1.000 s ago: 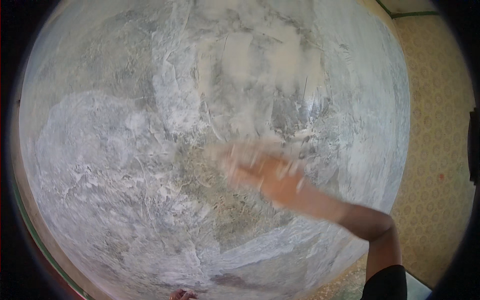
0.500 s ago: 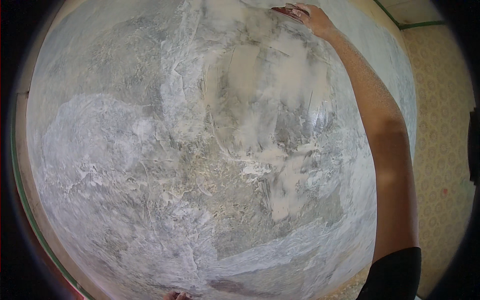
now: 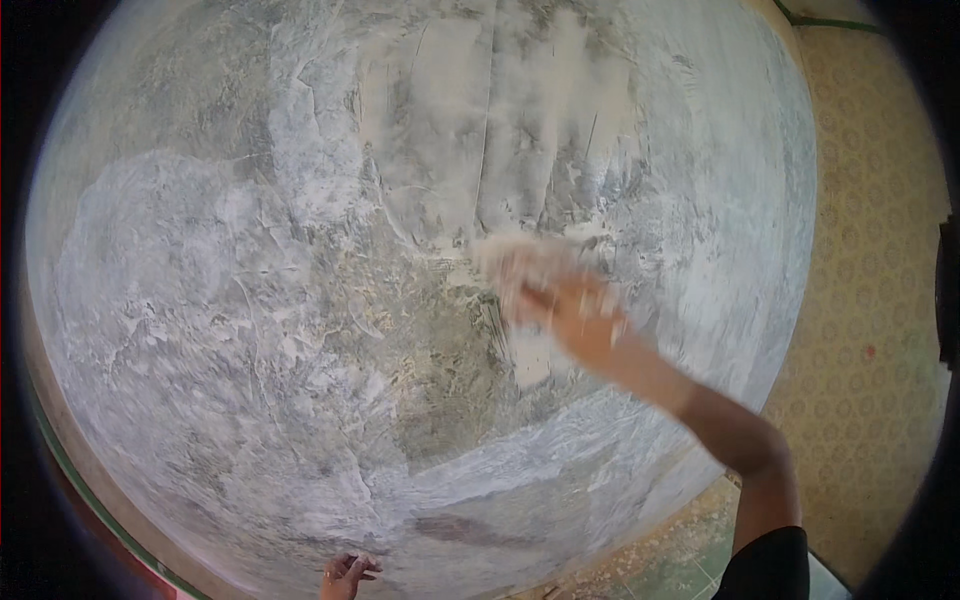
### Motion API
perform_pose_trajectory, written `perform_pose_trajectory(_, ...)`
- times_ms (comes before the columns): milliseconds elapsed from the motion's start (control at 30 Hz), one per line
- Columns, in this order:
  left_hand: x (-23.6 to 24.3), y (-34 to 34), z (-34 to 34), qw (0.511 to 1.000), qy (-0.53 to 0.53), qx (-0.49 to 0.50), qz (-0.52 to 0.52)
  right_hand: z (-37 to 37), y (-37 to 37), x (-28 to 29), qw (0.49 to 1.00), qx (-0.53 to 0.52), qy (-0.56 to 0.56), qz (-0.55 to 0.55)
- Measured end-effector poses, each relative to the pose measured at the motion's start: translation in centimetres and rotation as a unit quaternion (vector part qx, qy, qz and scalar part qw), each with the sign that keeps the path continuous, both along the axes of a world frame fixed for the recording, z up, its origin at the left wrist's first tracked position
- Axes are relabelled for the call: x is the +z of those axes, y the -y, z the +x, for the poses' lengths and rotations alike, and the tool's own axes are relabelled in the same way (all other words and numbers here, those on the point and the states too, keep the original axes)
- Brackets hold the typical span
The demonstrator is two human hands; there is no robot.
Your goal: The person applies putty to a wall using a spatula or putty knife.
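Observation:
My right hand point(image 3: 582, 315), smeared by motion, is closed round a putty scraper point(image 3: 515, 262) at the middle of the wall point(image 3: 200, 260). The scraper's blade is blurred and pale, and its edge is hard to make out. Above it, wet beige putty point(image 3: 450, 70) lies in long upright streaks with thin ridges. A smaller patch of putty point(image 3: 532, 360) shows just below the hand. Low in the view, my left hand point(image 3: 345, 577) is held near the wall's foot with its fingers curled in and pale residue on them. What they hold, if anything, cannot be made out.
Patterned yellow wallpaper point(image 3: 870, 220) covers the adjoining wall on the right. At the lower right, the tiled floor point(image 3: 690, 565) is strewn with pale crumbs. A green strip point(image 3: 65, 475) edges the lower left.
My right hand has swept down from the top of the wall to its middle with the scraper, leaving fresh streaks. More of my left hand shows. The view has shifted slightly downward and rightward.

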State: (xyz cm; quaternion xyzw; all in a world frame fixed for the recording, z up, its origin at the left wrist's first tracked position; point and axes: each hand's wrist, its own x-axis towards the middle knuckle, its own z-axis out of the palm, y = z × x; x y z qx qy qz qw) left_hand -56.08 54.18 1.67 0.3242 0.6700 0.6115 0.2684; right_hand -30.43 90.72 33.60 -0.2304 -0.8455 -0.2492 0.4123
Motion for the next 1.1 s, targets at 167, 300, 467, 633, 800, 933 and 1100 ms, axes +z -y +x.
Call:
perform_pose_trajectory(167,-0.8,0.4,-1.7,0.999,-0.024,-0.041,-0.005,2.5,0.3,6.9,0.984,-0.026,-0.116,0.131)
perform_pose_trajectory(300,2.3,-0.3,-0.5,0.999,-0.039,-0.029,0.005,8.7,-5.8,26.0,0.917,0.129,-0.306,0.223)
perform_pose_trajectory(467,1.2,0.1,-0.1,0.999,-0.017,-0.011,0.029,9.6,-8.9,34.1,0.945,0.084,-0.254,0.187)
perform_pose_trajectory(633,0.2,0.2,1.0,1.0,0.012,0.017,0.017,7.5,-11.2,23.3,0.935,0.059,-0.225,0.267)
perform_pose_trajectory(800,-0.1,-0.7,1.5,1.0,0.011,-0.012,-0.005,1.8,-7.3,-7.4,0.934,-0.204,-0.048,0.288)
perform_pose_trajectory(933,-0.5,-2.1,1.1,0.998,-0.019,-0.053,-0.001,3.3,0.1,-9.7,0.977,0.1,-0.136,0.133)
perform_pose_trajectory(1100,-0.1,-2.4,1.7,0.999,-0.034,-0.036,-0.01,8.7,-7.5,15.9,0.914,0.1,-0.354,0.17)
